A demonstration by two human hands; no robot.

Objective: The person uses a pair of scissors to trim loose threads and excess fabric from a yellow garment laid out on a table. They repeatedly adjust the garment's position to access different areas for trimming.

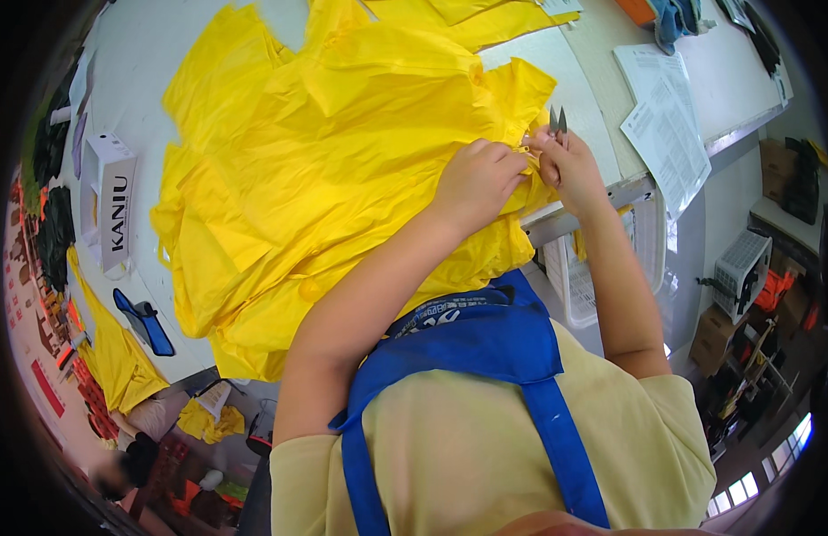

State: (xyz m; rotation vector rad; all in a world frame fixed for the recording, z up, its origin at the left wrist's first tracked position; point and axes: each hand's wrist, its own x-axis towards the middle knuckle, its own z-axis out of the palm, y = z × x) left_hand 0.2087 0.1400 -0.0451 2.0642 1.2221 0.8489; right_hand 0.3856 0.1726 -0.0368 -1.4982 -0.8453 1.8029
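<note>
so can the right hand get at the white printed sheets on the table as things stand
Likely yes: the sheets lie to the right of the right hand, and I see only tabletop between, though the scissors-like tool it holds might hinder gripping.

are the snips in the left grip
No, the snips are in the right grip, while the left grip is at the yellow cloth.

Garment workshop: yellow cloth (342,152), snips (562,120)
</note>
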